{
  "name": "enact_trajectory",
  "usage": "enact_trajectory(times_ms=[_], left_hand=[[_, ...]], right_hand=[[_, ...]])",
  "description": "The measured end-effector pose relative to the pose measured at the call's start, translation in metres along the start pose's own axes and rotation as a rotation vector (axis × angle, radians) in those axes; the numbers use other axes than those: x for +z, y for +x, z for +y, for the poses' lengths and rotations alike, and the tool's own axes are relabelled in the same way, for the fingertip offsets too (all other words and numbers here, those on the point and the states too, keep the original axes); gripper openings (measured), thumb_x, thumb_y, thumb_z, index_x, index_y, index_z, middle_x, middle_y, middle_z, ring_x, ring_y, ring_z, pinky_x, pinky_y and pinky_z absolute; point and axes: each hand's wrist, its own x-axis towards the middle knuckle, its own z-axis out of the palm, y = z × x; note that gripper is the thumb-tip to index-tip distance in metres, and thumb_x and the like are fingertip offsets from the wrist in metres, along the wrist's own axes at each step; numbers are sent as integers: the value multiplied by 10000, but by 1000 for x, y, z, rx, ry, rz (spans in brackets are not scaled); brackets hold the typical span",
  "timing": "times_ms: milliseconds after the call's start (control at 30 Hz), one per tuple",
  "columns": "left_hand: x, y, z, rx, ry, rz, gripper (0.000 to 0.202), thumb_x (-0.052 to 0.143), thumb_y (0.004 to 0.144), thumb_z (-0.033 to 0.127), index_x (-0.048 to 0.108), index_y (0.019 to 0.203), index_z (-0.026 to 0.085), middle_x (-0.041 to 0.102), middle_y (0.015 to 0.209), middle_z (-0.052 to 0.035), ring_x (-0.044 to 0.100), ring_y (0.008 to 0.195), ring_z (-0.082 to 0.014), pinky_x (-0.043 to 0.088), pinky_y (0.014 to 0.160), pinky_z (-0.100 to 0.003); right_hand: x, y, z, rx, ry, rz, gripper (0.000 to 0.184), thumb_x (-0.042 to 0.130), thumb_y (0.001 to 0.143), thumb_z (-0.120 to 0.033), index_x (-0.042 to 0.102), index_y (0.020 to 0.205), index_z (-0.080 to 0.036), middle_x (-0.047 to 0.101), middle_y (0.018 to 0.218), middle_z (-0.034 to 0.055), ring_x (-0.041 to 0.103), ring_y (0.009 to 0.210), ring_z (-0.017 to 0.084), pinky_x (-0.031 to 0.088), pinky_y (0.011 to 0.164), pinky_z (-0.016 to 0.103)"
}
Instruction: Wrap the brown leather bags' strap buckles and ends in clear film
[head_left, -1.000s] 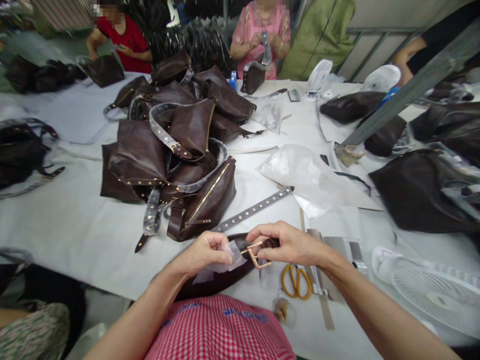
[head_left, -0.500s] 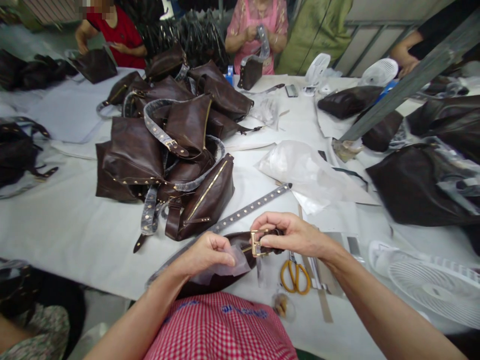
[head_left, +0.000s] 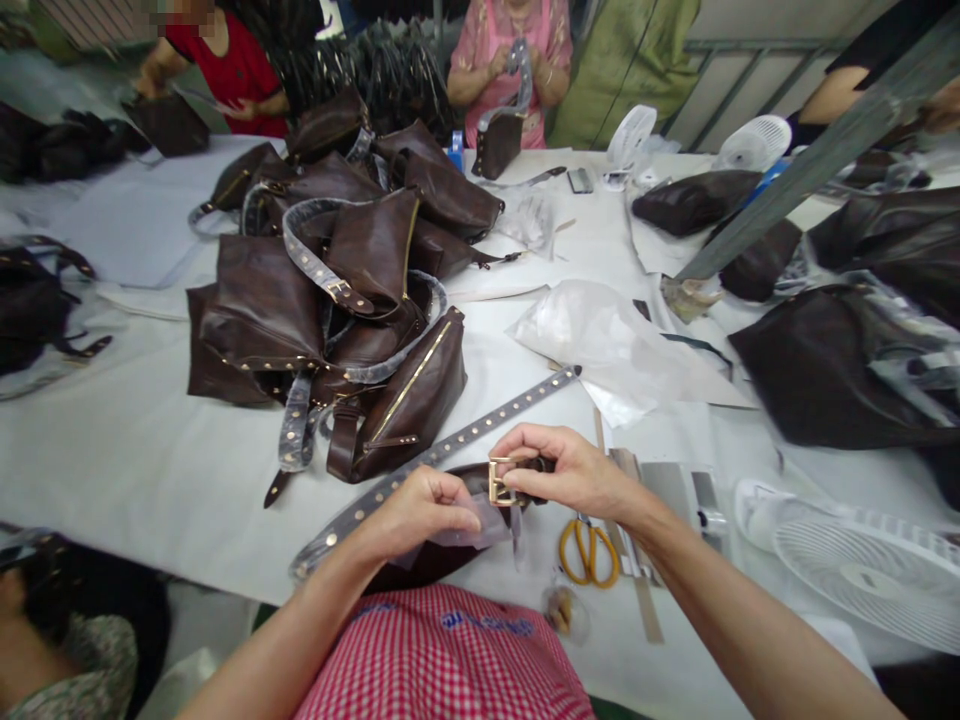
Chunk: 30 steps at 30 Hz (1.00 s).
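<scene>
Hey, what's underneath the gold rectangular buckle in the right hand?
A dark brown leather strap runs behind the gold rectangular buckle, and a dark brown leather bag lies lower down on the white table. The right hand covers part of the strap.

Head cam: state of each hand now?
Left hand: closed, pinching clear plastic film.
Right hand: closed, gripping gold buckle on dark leather strap.

Left hand (head_left: 420,515) and right hand (head_left: 559,475) working close together!
Left is curling inward, right is pinching down from above.
</scene>
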Motion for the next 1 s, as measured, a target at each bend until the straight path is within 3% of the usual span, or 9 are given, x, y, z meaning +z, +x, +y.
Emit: enact_trajectory(times_ms=[400, 633, 867, 1000], left_hand=[[-4, 1, -4, 18, -35, 53, 159, 729, 564, 261, 649, 554, 123, 554, 485, 14, 423, 475, -86, 284, 480, -212], [-4, 3, -5, 28, -13, 82, 196, 692, 583, 309, 662, 559, 117, 501, 476, 29, 369, 470, -76, 239, 485, -225], [-5, 7, -9, 30, -46, 82, 230, 686, 602, 334, 687, 592, 105, 533, 514, 14, 396, 502, -87, 261, 497, -220], [-6, 8, -10, 41, -65, 67, 241, 691, 616, 330, 729, 670, 98, 595, 577, -10, 448, 543, -103, 305, 519, -216]], right_hand=[[5, 1, 1, 31, -45, 14, 185, 639, 814, -311, 637, 916, -157, 672, 760, 18, 614, 666, 119, 502, 614, 226], [1, 5, 2, -3, -194, -36, 130, 641, 780, -237, 674, 876, -156, 663, 749, 17, 585, 655, 122, 457, 606, 221], [-3, 10, -1, -123, -346, -79, 113, 649, 775, -198, 692, 869, -151, 645, 801, 30, 569, 698, 121, 432, 642, 222], [-4, 13, 0, -89, -317, -114, 110, 645, 776, -183, 696, 866, -146, 642, 783, 22, 561, 680, 113, 424, 623, 209]])
